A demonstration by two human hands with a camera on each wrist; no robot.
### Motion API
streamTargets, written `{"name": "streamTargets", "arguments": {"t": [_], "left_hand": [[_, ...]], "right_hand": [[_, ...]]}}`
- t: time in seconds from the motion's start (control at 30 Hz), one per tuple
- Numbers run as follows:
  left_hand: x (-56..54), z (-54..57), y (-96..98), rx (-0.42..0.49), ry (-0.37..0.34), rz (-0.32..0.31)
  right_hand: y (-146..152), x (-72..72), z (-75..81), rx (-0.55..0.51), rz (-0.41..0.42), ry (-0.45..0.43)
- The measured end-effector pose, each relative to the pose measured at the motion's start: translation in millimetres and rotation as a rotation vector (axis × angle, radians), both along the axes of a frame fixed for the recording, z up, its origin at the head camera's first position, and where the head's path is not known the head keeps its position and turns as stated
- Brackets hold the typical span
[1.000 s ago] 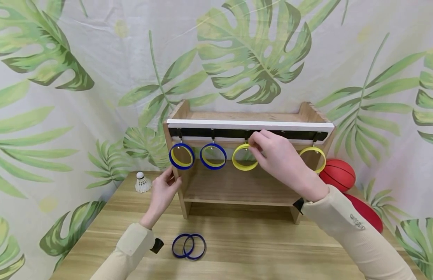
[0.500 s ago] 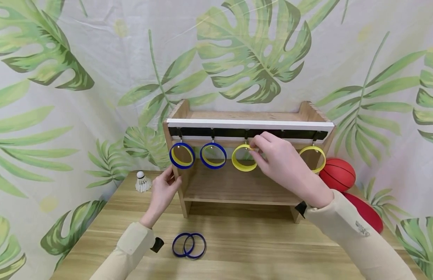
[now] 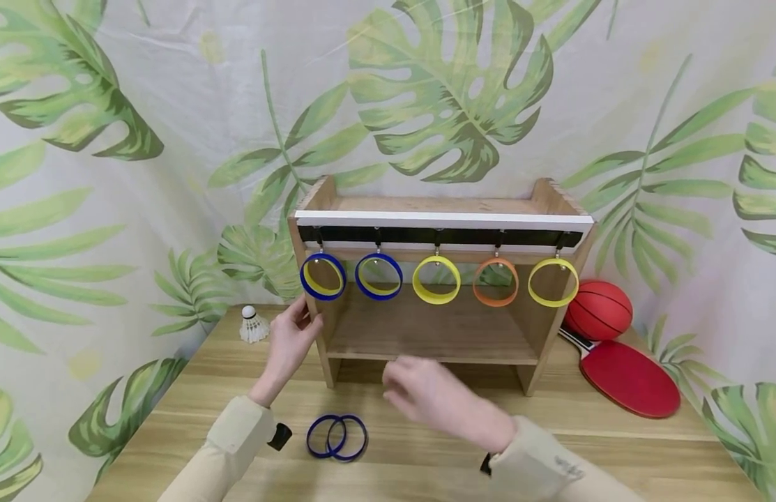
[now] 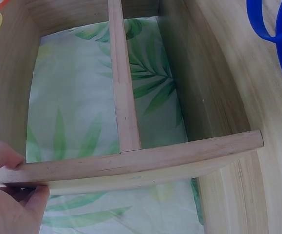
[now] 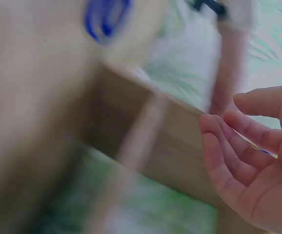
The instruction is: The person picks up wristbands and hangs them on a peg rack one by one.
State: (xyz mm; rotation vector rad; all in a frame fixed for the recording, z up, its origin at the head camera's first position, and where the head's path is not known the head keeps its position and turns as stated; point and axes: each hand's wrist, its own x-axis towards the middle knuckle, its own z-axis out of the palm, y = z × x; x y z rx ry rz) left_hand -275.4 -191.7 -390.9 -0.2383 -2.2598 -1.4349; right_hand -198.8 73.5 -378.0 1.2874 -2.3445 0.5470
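My left hand [image 3: 295, 335] grips the left side panel of a small wooden shelf [image 3: 431, 324]; in the left wrist view the fingers [image 4: 4, 156] and thumb pinch its edge. In front of the shelf, above the table, my right hand [image 3: 434, 397] holds nothing, its fingers loosely bent [image 5: 248, 156]. Rings hang from hooks on a black strip [image 3: 406, 237]: a blue-and-yellow ring [image 3: 303, 280], another blue-and-yellow ring [image 3: 359, 280], a yellow ring [image 3: 436, 300], an orange ring [image 3: 496, 302] and a second yellow ring [image 3: 553, 302]. Two overlapping blue rings [image 3: 365, 443] lie on the table.
A shuttlecock [image 3: 253, 326] stands on the table left of the shelf. On the right are a red ball [image 3: 597, 310] and a red table tennis paddle [image 3: 632, 380]. A leaf-patterned cloth [image 3: 193, 139] hangs behind the wooden table [image 3: 193, 397].
My right hand has left the hooks and moved down and left to above the table. The orange ring, hidden behind it before, now shows on its hook. The left hand keeps its place.
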Motion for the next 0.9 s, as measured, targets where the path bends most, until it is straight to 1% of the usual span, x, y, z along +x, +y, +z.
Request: {"name": "streamTargets", "arguments": {"t": [0.07,0.17,0.27,0.37,0.5,0.63,0.77,0.9], "left_hand": [[0.2,-0.3,-0.6,0.004,-0.009,0.003],[-0.2,-1.7,-1.2,0.003,-0.018,0.003],[-0.2,-3.1,-1.5,0.003,-0.020,-0.002],[-0.1,-3.7,-2.2,0.004,-0.022,-0.009],[-0.6,-3.4,-2.6,-0.002,-0.026,-0.005],[-0.4,-2.7,-2.0,-0.004,-0.029,0.004],[-0.1,-1.1,-0.8,-0.002,-0.025,0.008],[0.6,0.7,-0.2,0.004,-0.013,0.003]], "right_hand": [[-10,-2.4,-25.8,0.060,0.003,-0.112],[-23,-9.3,-57.2,0.122,-0.007,-0.252],[-34,-18.3,-79.7,0.154,-0.020,-0.325],[-45,-26.0,-95.2,0.180,-0.043,-0.373],[-56,-32.4,-106.3,0.209,-0.070,-0.401],[-63,-37.4,-111.3,0.221,-0.093,-0.407],[-67,-39.5,-109.9,0.241,-0.112,-0.404],[-67,-37.9,-104.8,0.261,-0.120,-0.384]]}}
